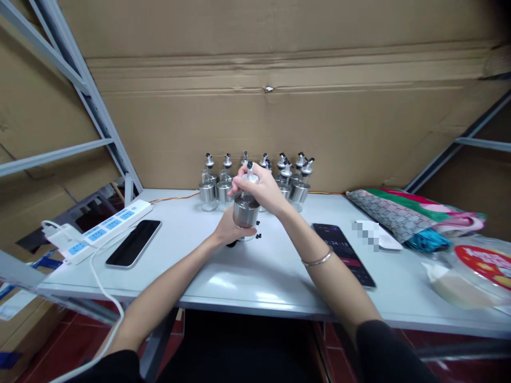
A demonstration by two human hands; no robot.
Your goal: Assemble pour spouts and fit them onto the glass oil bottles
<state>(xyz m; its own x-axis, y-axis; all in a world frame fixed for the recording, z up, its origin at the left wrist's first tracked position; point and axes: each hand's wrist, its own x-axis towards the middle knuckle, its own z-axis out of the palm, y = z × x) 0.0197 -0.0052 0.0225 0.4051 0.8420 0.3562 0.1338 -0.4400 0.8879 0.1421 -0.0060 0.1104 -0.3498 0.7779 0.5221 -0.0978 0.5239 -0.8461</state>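
Observation:
A glass oil bottle with a metal sleeve [245, 211] stands upright in front of me, at the middle of the table. My left hand [229, 226] is wrapped round its lower body. At the top, the fingers of my right hand [263, 183] close round the silver pour spout [250, 174], which has a black tip. Behind my hands, several similar bottles [207, 194] with spouts stand in rows; some at the front left have no visible spout. Small black pieces [258, 235] lie on the tabletop by the held bottle's base. A dark item under my left hand is mostly hidden.
On the white table [275, 271], a power strip [107, 230] with a white cable and a phone [134, 243] lie left. To the right are a phone with a timer [342, 252], folded fabric [419, 215] and a plastic tub [475, 271]. Cardboard [279, 117] walls the back.

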